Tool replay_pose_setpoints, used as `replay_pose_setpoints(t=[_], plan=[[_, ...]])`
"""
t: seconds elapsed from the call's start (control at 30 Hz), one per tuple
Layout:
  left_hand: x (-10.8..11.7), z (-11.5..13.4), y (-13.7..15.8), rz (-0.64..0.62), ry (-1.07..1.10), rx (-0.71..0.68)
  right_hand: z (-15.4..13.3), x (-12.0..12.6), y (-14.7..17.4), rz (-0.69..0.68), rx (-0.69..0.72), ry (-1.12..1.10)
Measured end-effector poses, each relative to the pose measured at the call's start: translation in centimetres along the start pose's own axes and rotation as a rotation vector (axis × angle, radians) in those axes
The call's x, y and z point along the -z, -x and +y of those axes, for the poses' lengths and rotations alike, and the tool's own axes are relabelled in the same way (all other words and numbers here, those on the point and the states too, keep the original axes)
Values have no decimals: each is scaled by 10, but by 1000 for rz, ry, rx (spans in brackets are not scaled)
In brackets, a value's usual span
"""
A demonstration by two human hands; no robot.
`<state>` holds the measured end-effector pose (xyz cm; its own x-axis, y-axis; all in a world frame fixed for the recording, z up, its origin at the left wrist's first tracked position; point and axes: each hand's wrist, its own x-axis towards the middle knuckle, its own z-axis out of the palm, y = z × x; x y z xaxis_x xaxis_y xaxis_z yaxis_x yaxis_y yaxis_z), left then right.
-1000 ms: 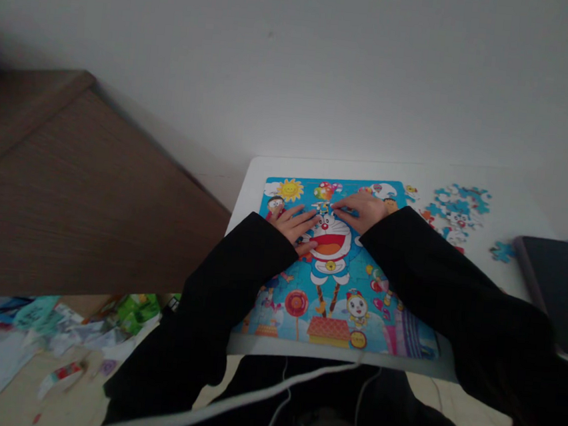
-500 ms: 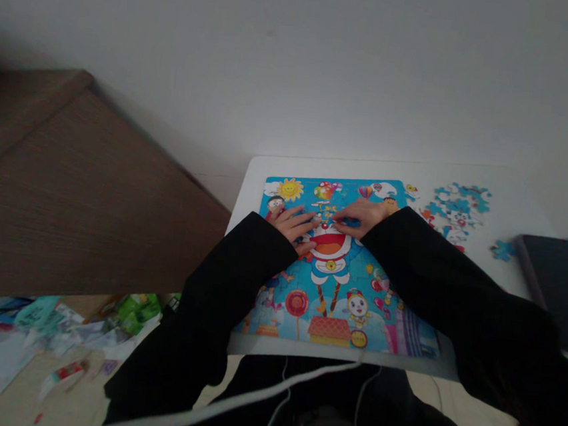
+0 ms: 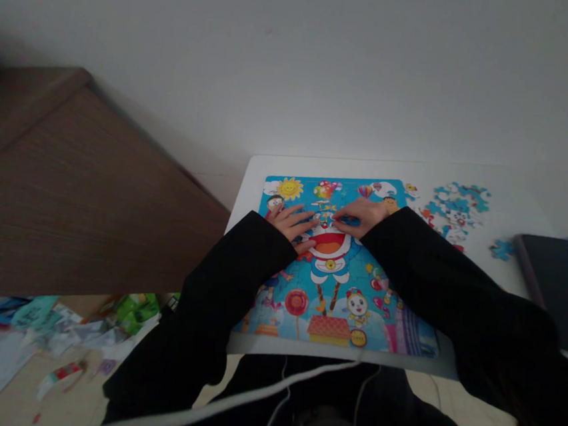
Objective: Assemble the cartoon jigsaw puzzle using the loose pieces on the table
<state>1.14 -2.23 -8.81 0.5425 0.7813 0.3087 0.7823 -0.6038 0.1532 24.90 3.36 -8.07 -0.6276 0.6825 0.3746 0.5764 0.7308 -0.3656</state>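
Observation:
A cartoon jigsaw puzzle [image 3: 281, 316] lies on a small white table, with a blue-and-white cat figure in its middle. My left hand [image 3: 293, 226] rests flat on the puzzle's left side, fingers spread. My right hand [image 3: 361, 217] is at the top of the cat's head, its thumb and fingertips pinched on a small puzzle piece [image 3: 325, 218] with the eye area on it. The fingertips partly cover that piece, so its edges are hard to make out.
Loose puzzle pieces [image 3: 458, 206] are heaped at the table's right, and a single blue piece [image 3: 502, 249] lies beside a dark flat object [image 3: 555, 286]. A brown wooden cabinet [image 3: 113, 216] stands left. Papers and bags [image 3: 87, 328] litter the floor. A white cable [image 3: 267, 391] crosses in front.
Both hands stay nearly in place. My right fingertips shift slightly at the top of the cat's head, and more of the eye area shows between the hands.

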Motion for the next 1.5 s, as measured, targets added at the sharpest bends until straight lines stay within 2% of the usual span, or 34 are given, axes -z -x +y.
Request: replay_pose_setpoints(t=[0.13,0.37,0.63,0.77,0.9,1.0,1.17,1.3,1.4,1.5], plan=[[-7,-2,0,25,-16,18,-1,-2,-1,5,-34,13],[10,6,1,-19,5,8,2,-4,-3,38,-27,5],[3,2,0,20,9,-1,0,-2,-5,26,-34,-16],[9,3,1,-4,38,9,-1,15,-9,16,-109,-30],[14,3,2,16,69,3,0,41,-11,-45,-179,-3],[16,3,1,19,78,2,-2,49,-5,-113,-249,21],[18,2,1,17,77,4,-11,35,18,-149,-319,1],[18,1,1,22,83,0,-19,21,28,-147,-260,-81],[19,2,1,26,82,-3,-19,18,28,-100,-214,-67],[20,3,1,26,84,-11,-15,19,26,-38,-228,9]])
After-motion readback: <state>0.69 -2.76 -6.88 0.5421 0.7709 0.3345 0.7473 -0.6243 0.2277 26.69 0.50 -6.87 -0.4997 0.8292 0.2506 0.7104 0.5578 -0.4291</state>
